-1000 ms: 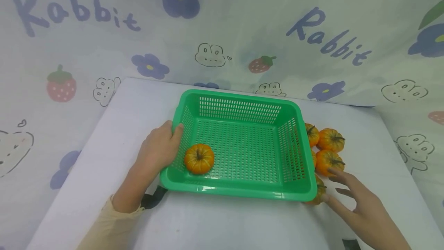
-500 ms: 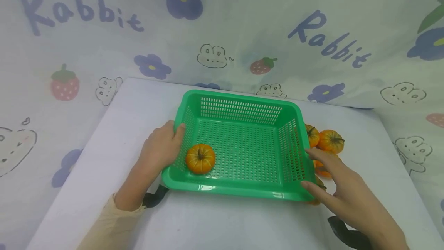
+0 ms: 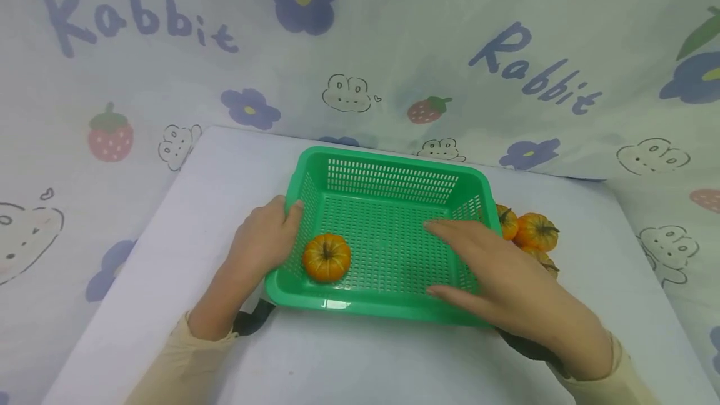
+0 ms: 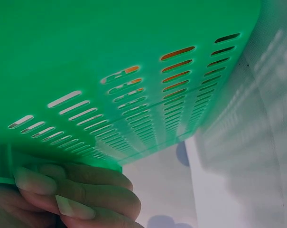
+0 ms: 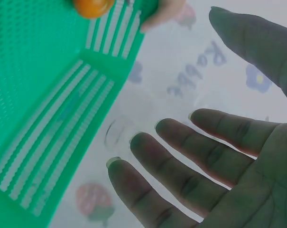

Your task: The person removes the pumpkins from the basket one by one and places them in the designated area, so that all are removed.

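A green plastic basket [image 3: 382,314] stands on the white table with a small orange pumpkin [image 3: 327,257] in its near left part. My left hand [image 3: 261,236] grips the basket's left rim, thumb on top; in the left wrist view, curled fingers [image 4: 100,190] show under the rim. Above the basket's right side hovers my right hand [image 3: 512,274], fingers spread and holding nothing. The right wrist view shows its bare palm [image 5: 247,180] beside the basket wall [image 5: 58,137]. More pumpkins [image 3: 536,232] lie just outside the basket's right side, partly hidden by the right hand.
White cloth covers the tabletop [image 3: 337,361]. Behind it hangs a printed curtain [image 3: 382,36] with flowers, strawberries and rabbit drawings. Dark straps [image 3: 254,319] are at both wrists.
My right hand has moved left from beside the outside pumpkins, across the right rim, to over the basket. The left hand keeps its grip, and the single pumpkin stays in the basket.
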`<state>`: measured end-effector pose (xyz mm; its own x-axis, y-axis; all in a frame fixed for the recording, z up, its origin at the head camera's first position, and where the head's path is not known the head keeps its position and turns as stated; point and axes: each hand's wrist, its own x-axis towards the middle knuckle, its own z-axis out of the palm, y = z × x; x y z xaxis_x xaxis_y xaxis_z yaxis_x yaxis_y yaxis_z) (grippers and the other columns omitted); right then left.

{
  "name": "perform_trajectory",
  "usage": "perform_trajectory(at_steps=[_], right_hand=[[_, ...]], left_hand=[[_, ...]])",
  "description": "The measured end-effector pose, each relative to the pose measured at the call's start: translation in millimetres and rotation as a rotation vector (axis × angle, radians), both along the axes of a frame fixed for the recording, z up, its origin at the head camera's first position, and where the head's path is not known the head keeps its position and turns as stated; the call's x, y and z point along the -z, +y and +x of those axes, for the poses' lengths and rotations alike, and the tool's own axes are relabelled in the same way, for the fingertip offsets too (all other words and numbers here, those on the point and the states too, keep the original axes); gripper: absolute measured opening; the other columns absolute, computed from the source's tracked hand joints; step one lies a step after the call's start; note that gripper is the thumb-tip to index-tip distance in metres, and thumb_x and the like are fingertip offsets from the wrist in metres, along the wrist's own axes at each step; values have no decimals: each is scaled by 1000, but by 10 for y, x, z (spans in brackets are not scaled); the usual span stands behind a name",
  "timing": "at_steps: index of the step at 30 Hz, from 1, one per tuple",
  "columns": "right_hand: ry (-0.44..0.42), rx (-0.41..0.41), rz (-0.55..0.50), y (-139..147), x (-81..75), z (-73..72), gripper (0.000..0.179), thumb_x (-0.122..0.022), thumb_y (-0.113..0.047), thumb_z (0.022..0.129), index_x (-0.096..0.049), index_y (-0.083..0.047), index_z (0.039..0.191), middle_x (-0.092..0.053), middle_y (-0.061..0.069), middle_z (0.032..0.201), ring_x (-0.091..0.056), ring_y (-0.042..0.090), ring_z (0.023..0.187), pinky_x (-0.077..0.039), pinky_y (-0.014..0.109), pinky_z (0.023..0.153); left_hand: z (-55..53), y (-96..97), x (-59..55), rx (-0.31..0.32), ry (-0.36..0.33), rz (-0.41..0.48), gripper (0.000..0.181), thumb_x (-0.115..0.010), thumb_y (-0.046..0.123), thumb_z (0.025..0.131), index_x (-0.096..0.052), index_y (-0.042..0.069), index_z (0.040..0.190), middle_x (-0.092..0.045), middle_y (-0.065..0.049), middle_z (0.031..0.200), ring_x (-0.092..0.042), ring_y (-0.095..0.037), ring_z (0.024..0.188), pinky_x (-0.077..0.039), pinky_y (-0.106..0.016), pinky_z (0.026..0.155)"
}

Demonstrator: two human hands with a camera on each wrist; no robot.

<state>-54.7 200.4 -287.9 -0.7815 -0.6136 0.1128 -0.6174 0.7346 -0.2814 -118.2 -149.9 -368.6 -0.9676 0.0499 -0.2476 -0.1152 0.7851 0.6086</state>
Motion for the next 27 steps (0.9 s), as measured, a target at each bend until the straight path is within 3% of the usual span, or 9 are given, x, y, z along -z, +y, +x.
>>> perform_trajectory(at_steps=[9,15,20,27], right_hand=[[-3,-206,16,-441,-42,-441,79,-82,-47,90,-51,-10,152,-56,7,149,-52,25,138,-49,47,109],[-104,-281,84,-717,-14,-766,90,-87,-46,85,-44,-13,157,-48,4,158,-43,23,146,-41,44,117],[-222,-347,134,-927,170,-956,97,-90,-42,83,-39,-16,161,-41,1,163,-37,21,150,-35,41,120],[-318,-453,162,-1214,544,-1098,94,-91,-42,82,-44,-11,157,-49,1,157,-43,16,145,-32,30,120]], left_hand=[[-17,-12,12,1,11,-6,48,-31,45,113,-52,2,109,-52,-12,77,-55,-25,63,-49,-35,50],[-31,-8,25,6,18,-15,49,-31,46,113,-52,2,110,-52,-13,78,-55,-26,65,-49,-35,51],[-41,-5,50,15,20,-17,49,-31,46,113,-52,2,112,-54,-13,79,-57,-26,66,-49,-36,52],[-28,-25,41,3,13,-8,48,-31,46,113,-52,2,111,-56,-13,79,-58,-25,63,-50,-35,51]])
